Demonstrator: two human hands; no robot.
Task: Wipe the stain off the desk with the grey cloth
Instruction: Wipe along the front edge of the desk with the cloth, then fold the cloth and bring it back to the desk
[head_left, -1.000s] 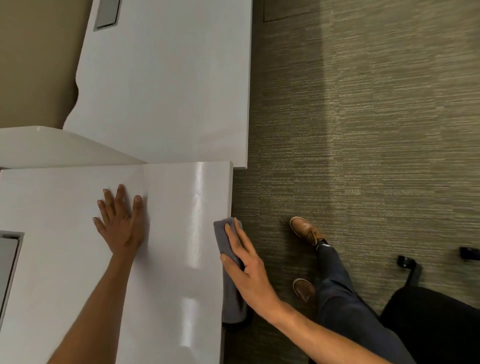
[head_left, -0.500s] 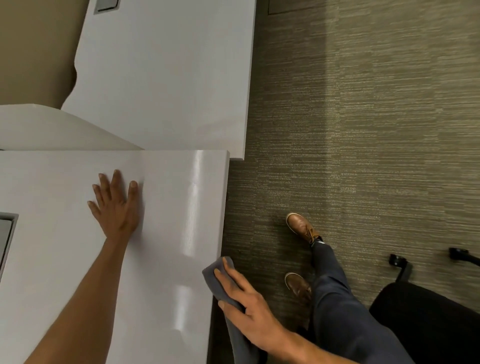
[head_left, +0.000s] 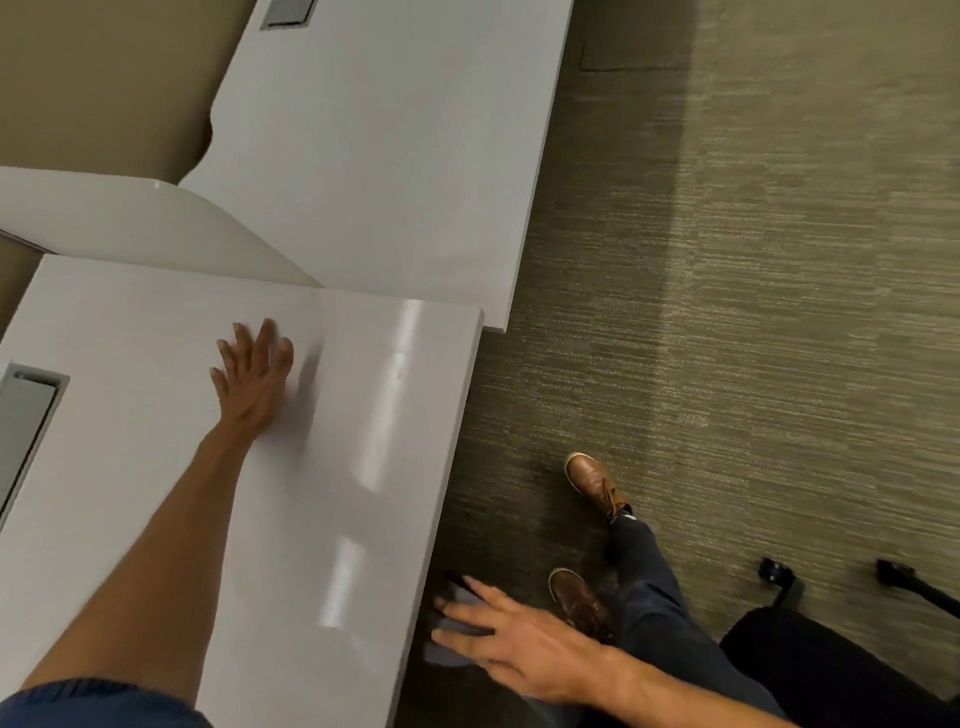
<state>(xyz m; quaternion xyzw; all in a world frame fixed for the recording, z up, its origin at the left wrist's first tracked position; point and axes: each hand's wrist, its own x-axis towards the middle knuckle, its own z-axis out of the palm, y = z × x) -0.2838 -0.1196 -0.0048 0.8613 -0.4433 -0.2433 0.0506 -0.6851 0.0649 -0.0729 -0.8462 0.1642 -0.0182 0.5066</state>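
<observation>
My left hand (head_left: 254, 376) lies flat on the white desk (head_left: 156, 467) with its fingers spread and nothing in it. My right hand (head_left: 511, 644) presses the grey cloth (head_left: 447, 654) against the desk's right side edge, low in the view. Only a small part of the cloth shows under my fingers, at the edge of the desktop. I see no clear stain on the glossy top; two bright light reflections run across it.
A second white desk (head_left: 389, 156) adjoins beyond, with a curved white divider (head_left: 130, 228) between. A grey cable slot (head_left: 26, 415) sits at the desk's left. My legs and brown shoes (head_left: 592, 478) stand on the carpet, and a black chair (head_left: 831, 670) is at lower right.
My right hand has slid the cloth down along the desk's right edge toward me. My left hand stays flat on the top. The view has tilted.
</observation>
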